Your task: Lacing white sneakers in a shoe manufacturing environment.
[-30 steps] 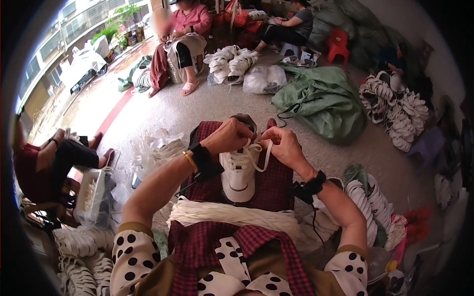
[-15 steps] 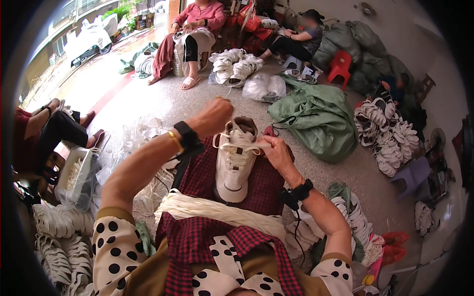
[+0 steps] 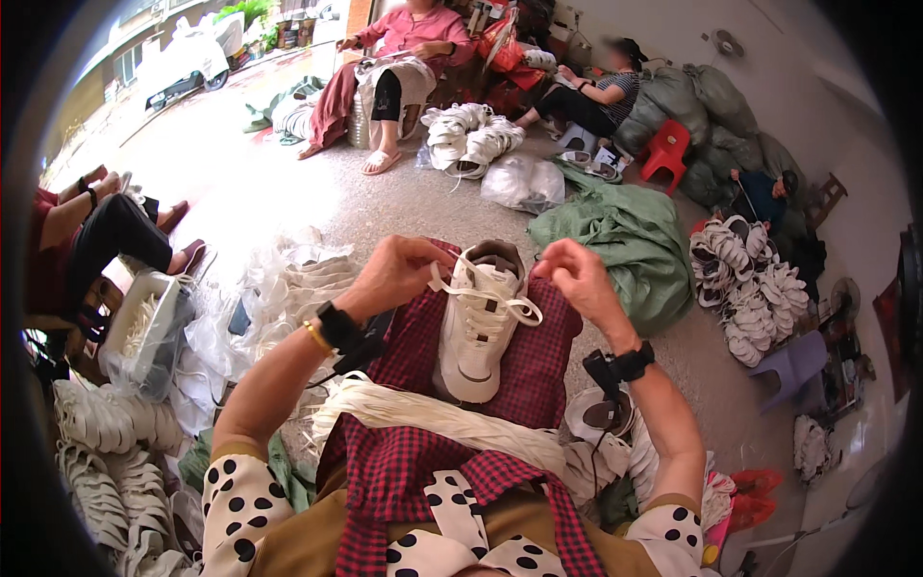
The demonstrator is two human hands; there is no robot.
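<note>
A white sneaker (image 3: 476, 332) lies on my lap on a red checked cloth (image 3: 538, 361), toe pointing toward me. My left hand (image 3: 392, 274) pinches one end of its white lace (image 3: 481, 288) at the shoe's upper left. My right hand (image 3: 577, 274) pinches the other lace end at the upper right. The lace runs across the shoe's eyelets between both hands. A bundle of white laces (image 3: 433, 413) lies across my lap below the shoe.
Piles of white shoes lie at my left (image 3: 106, 452) and at the right (image 3: 750, 279). A green sack (image 3: 625, 240) sits ahead on the right. A person in red (image 3: 394, 58) sits ahead, another person (image 3: 87, 240) at the left. A red stool (image 3: 668, 149) stands at the back.
The shoe has dropped lower onto my lap. My left hand has come down from above the shoe to its left side, and both hands now hold the lace ends apart.
</note>
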